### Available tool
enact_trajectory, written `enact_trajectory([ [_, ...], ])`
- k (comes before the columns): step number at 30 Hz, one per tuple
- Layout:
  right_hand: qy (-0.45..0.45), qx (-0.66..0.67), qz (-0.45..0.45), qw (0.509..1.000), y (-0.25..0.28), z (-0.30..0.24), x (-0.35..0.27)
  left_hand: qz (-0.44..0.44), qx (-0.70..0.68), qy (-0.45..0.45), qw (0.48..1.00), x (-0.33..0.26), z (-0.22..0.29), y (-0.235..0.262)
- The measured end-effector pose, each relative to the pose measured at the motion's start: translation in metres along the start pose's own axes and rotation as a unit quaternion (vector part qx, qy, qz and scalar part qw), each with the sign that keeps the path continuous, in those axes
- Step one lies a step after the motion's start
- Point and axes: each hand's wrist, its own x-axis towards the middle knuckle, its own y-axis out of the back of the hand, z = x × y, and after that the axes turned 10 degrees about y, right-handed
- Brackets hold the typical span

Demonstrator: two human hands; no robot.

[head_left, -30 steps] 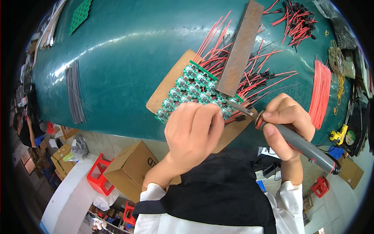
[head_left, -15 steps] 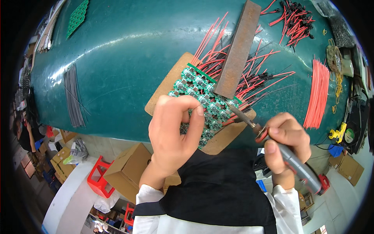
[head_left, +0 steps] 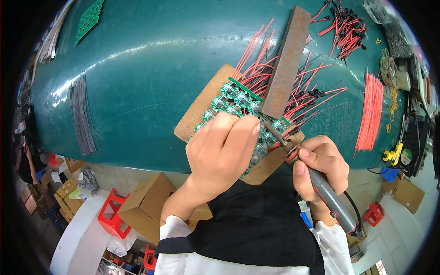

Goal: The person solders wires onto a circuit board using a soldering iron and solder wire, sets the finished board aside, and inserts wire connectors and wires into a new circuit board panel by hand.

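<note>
Green bench (head_left: 137,82) fills the view; floor clutter below its near edge: cardboard boxes (head_left: 146,206), red stools (head_left: 112,213).

Work stn: brown board (head_left: 201,107) lies at the near edge, carrying a green PCB panel (head_left: 238,98). Rusty metal bar (head_left: 284,64) lies across the red wires (head_left: 316,98) on the panel's far side, judged to act as a weight so leads stay put at the pads.

L hand (head_left: 224,151): fingers curled, pressing down on the panel's near part, fingertips close to the iron's tip. Whether it pinches solder or a lead, cannot tell — palm hides it. Hold seems meant to steady the panel against the iron's push.

R hand (head_left: 321,162): closed in a pen-style grip on the soldering iron (head_left: 321,183), near the collar, for fine control. Tip angles up-left, meeting the panel just beside the bar's lower end. Cord trails off behind the wrist.

Stock, well apart from the work: grey wire bundle (head_left: 82,114) at left; loose red wire bundle (head_left: 371,112) at right; cut wire pile (head_left: 343,27) far right; spare green panel (head_left: 89,20) far left. Yellow tool (head_left: 394,153) at the right edge.
</note>
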Motion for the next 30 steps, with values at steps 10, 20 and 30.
enact_trajectory([
  [10,0.015,0.020,0.041,0.999,-0.001,-0.008,-0.009,-0.029,-0.072,0.062,0.995,-0.006,0.000,0.024],
  [20,0.026,0.010,0.027,0.999,-0.013,-0.010,-0.014,0.011,-0.019,-0.014,1.000,-0.011,-0.008,0.010],
  [30,0.031,0.023,0.034,0.999,-0.010,-0.018,-0.018,-0.017,-0.071,0.078,0.994,-0.022,-0.005,0.031],
])
